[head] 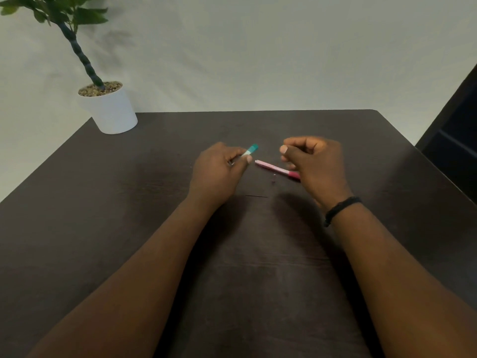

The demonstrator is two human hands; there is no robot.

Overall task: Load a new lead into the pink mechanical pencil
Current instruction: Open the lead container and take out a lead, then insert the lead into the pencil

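The pink mechanical pencil (273,167) lies on the dark table (129,202), its darker pink end partly hidden under my right hand. My left hand (219,171) grips a small white lead tube with a teal cap (251,149), cap pointing up and right. My right hand (315,164) hovers above the pencil with fingers curled and thumb near fingertips; I cannot tell whether it pinches anything. A thin dark lead (256,196) lies on the table between my wrists. A tiny dark piece (273,181) lies just in front of the pencil.
A white pot (111,112) with a green plant stands at the table's far left corner. A dark piece of furniture (454,140) is beyond the table's right edge. A black band circles my right wrist.
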